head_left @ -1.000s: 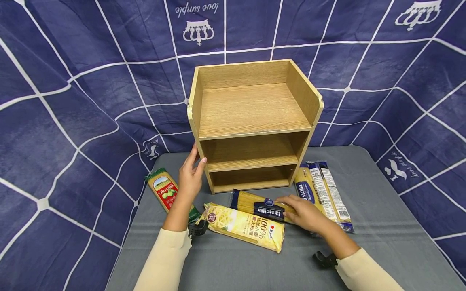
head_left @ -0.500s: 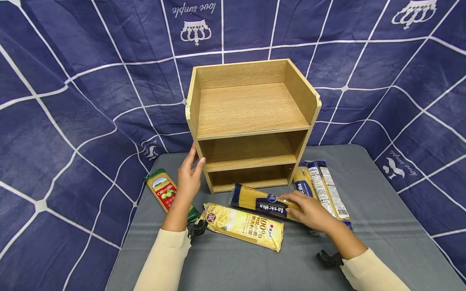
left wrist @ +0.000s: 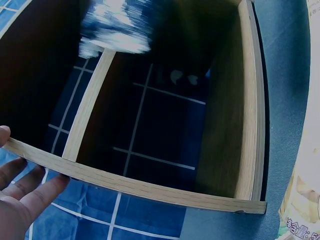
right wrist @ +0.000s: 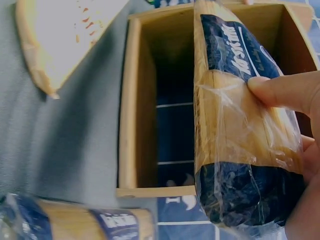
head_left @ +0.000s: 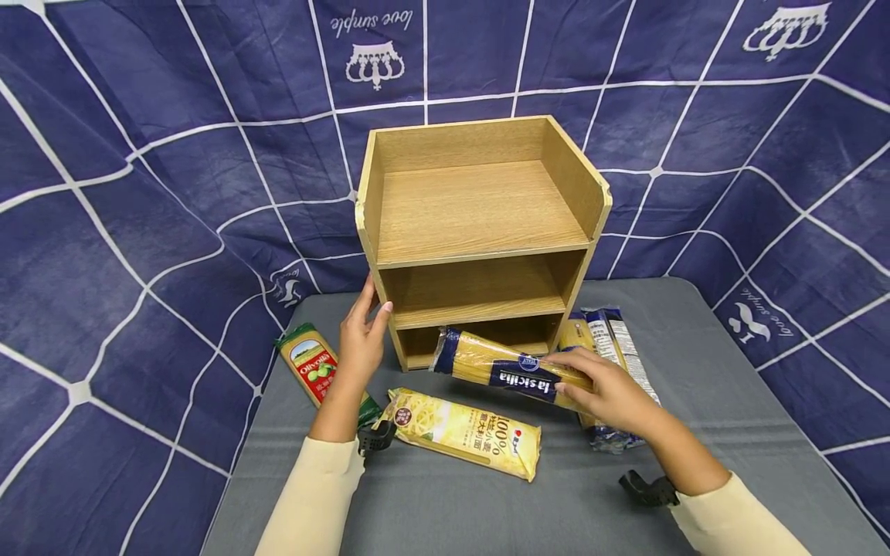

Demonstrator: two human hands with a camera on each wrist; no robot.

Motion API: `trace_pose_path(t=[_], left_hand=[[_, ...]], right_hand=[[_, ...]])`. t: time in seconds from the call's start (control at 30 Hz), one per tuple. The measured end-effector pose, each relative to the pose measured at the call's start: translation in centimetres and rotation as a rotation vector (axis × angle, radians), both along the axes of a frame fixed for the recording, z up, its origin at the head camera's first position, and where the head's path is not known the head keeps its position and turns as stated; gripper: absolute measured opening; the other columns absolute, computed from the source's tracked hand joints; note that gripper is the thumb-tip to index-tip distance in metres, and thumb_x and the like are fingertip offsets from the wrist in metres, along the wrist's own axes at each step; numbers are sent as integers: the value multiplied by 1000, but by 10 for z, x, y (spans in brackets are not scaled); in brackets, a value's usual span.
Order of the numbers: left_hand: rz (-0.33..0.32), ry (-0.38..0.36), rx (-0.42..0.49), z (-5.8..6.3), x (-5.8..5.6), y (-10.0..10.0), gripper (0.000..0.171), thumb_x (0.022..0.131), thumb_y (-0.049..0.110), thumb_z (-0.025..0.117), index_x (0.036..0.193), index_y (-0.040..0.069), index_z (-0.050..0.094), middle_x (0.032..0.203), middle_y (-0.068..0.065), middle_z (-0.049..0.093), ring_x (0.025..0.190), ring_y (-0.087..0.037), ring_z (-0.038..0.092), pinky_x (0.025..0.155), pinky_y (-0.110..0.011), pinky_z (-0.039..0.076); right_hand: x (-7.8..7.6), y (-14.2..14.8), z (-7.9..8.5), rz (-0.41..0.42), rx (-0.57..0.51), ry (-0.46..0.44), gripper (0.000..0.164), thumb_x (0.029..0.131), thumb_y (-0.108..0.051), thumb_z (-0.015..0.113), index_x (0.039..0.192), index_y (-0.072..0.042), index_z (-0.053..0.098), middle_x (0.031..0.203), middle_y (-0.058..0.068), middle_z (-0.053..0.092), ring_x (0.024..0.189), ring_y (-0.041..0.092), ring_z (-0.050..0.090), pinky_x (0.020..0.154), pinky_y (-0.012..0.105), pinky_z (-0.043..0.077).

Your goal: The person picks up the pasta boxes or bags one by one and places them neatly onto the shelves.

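My right hand (head_left: 615, 392) grips a clear-and-blue pack of spaghetti (head_left: 487, 366) by its right end, thumb on the near face. The pack is raised, lying across the front of the lower opening of a small wooden shelf (head_left: 480, 207). In the right wrist view the thumb presses the wrapper of the spaghetti pack (right wrist: 235, 130) beside its blue label. My left hand (head_left: 361, 344) holds the shelf's left side panel, thumb at the front edge and fingers along the outside. The left wrist view shows that panel edge (left wrist: 150, 187) between thumb and fingers.
A yellow noodle pack (head_left: 466, 434) lies in front of the shelf. To the left is a red-and-green pasta pack (head_left: 316, 367), partly behind the left forearm. More blue-ended spaghetti packs (head_left: 612, 340) lie right of the shelf. Blue checked cloth (head_left: 174, 154) hangs behind and at both sides.
My right hand has lifted the spaghetti pack off the table and brought it up in front of the shelf's lower opening. The left hand stays on the side panel.
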State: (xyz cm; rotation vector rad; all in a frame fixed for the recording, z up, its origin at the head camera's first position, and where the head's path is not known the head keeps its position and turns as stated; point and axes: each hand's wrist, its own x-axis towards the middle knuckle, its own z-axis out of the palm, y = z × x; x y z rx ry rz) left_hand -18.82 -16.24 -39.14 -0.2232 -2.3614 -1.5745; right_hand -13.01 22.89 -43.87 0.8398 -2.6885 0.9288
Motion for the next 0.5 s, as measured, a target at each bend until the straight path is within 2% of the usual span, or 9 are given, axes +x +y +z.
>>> trace_pose_path(t=[0.17,0.3,0.43,0.5], left_hand=[[0,12,0,1,2,1,61,106,17,53,161,19,27,163,-15,35,146,-33,42,109,-57,46],[-1,17,0,2,2,1,61,106,17,53,161,19,27,162,-16,36,146,-33,42,108,-57,46],[-1,22,0,2,2,1,60,106,17,53,161,19,27,163,-15,35,146,-33,42,108,-55,47],[1,27,2,2,2,1,60,106,17,53,161,18,27,163,-15,35,146,-33,43,108,-55,47]], right_hand=[[-1,3,15,25,-92,28,50,88,-7,77,134,-22,64,126,-3,69,118,9,60,101,19,44],[-2,5,27,72,-173,25,49,88,-1,75,132,-18,65,126,2,69,122,0,56,105,8,37],[-2,6,41,104,-232,29,50,86,6,75,131,-14,65,128,8,68,123,-5,54,103,7,39],[-1,6,48,98,-255,24,50,85,7,75,131,-11,65,130,5,67,121,-6,55,99,7,42]])
